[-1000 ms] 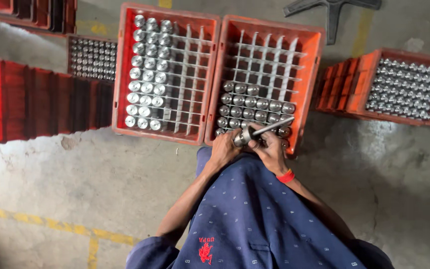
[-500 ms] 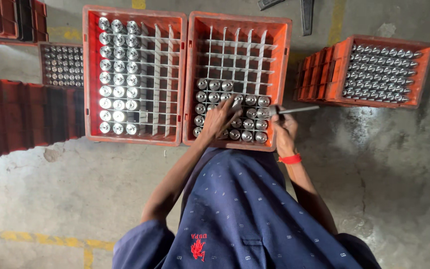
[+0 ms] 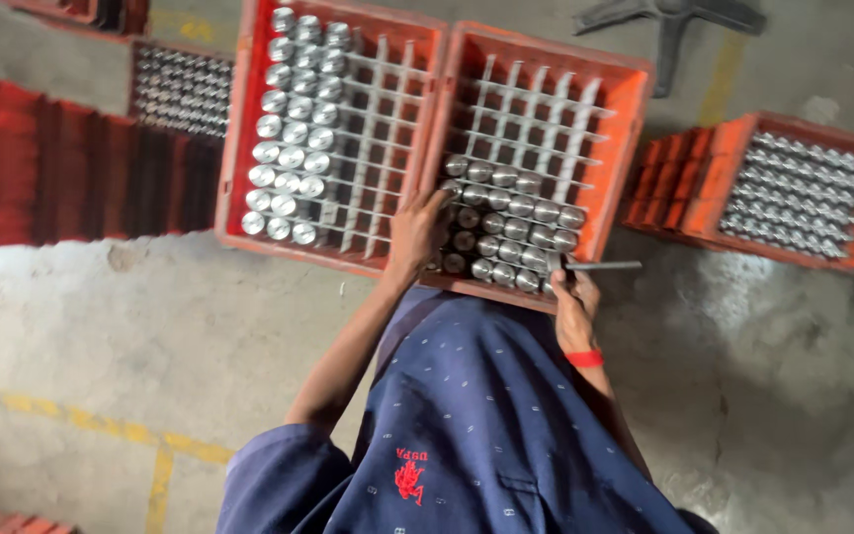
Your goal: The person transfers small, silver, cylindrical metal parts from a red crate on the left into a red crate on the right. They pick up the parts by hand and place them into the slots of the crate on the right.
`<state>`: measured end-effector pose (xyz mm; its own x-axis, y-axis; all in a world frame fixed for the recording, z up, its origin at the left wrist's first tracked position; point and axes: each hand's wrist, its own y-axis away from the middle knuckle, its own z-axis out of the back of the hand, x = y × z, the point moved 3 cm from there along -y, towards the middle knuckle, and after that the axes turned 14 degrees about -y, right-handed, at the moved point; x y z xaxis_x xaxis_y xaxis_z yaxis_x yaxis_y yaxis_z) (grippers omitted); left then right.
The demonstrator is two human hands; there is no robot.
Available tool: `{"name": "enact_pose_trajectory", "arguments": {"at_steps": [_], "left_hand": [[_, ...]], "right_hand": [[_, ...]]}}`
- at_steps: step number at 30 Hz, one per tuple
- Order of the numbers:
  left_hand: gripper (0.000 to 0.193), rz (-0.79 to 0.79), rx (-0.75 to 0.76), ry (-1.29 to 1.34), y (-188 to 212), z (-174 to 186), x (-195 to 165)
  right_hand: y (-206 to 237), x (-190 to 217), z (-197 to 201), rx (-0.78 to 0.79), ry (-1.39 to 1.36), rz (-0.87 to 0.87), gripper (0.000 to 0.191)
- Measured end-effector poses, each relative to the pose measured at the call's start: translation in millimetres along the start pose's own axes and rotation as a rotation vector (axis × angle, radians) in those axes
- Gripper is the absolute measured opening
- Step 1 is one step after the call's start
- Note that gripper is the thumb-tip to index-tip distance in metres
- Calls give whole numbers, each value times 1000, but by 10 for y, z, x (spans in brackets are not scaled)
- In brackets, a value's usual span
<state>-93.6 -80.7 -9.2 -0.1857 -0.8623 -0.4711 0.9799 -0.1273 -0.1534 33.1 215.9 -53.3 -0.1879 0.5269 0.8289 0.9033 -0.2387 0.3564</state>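
Gripping thin rod [image 3: 603,265]: right hand [image 3: 573,305] | left hand [image 3: 417,232] covering cylinders [image 3: 511,222], grip unclear

One head view looks steeply down from fairly high, slightly blurred, over crates [image 3: 536,168] on floor [image 3: 130,336].

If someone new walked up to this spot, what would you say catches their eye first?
Two orange crates side by side on the concrete floor, their grids partly filled with shiny metal cylinders. The person's left hand reaches into the nearer crate's cylinders, while the right hand, with a red wristband, holds a thin metal rod at the crate's edge. More filled crates sit to the right.
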Motion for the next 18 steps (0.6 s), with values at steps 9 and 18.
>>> {"name": "enact_pose_trajectory", "arguments": {"at_steps": [9, 18], "left_hand": [[48, 439, -41, -630, 691, 676, 1827], [45, 366, 38, -133, 745, 1797, 1671]], "right_hand": [[-34, -153, -392, 19, 10, -72, 48], [72, -66, -705, 126, 106, -119, 50]]}}
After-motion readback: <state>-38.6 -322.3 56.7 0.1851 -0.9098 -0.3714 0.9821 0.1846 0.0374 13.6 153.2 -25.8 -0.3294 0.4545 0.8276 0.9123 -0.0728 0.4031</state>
